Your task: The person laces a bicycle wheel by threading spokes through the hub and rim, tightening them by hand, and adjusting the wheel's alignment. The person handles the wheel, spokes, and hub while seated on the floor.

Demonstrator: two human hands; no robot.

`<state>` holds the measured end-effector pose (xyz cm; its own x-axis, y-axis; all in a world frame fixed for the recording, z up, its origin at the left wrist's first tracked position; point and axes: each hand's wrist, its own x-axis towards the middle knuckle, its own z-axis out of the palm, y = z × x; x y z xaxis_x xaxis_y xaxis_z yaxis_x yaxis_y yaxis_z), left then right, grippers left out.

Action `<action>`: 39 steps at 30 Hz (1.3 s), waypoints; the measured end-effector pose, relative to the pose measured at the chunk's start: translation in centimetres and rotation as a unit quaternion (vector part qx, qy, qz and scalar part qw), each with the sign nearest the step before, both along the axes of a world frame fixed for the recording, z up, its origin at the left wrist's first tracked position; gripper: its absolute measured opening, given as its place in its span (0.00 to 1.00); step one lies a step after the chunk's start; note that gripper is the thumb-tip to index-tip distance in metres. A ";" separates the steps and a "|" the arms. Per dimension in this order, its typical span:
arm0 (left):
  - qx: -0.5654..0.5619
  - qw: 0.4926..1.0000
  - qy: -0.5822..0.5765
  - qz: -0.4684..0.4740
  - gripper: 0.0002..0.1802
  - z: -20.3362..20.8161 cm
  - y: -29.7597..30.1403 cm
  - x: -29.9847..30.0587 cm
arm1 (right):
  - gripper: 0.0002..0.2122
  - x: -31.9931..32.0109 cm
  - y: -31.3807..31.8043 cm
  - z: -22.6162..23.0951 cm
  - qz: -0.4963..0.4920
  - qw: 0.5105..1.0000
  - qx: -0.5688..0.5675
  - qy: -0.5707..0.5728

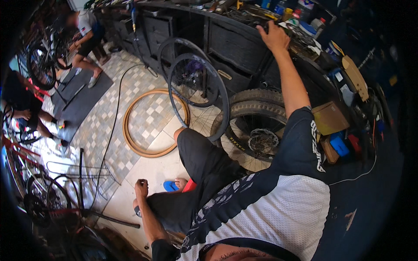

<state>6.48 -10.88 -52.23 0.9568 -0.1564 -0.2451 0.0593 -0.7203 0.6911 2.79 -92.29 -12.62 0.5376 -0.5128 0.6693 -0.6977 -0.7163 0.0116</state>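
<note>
Okay, your right hand [274,38] is over the cluttered bench [230,43], fingers part-spread, nothing visibly held. Just beside it: blue-lidded tub [307,29], clear bottle [279,8], contents too small to tell. Your left hand [141,189] is loosely curled by your leg; can't tell if it's gripping anything. Cardboard box [332,118] sits below the bench top, tan tyre [126,126] lies on the floor.

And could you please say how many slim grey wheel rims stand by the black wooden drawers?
2: the rear rim stands closer to the drawers; the front rim overlaps it, lower in the picture. Others may be hidden.
</note>
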 end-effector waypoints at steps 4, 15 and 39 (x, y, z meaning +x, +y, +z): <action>-0.008 1.000 0.005 0.001 0.15 -0.3 0.1 0.5 | 0.33 -0.4 -0.2 -0.4 0.005 1.000 0.003 -0.004; -0.041 0.999 0.035 0.001 0.16 0.1 0.2 0.3 | 0.17 -9.1 -1.1 7.3 0.133 0.943 -0.164 -0.257; 0.056 0.998 0.016 -0.023 0.16 3.6 -3.2 -0.9 | 0.36 -13.6 -7.4 7.2 -0.009 0.984 0.079 0.158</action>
<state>5.58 -14.03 -48.58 0.9405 -0.1699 -0.2944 0.0451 -0.7960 0.6037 -10.79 -99.71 -5.40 0.6968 -0.6080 0.3805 -0.6891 -0.7147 0.1199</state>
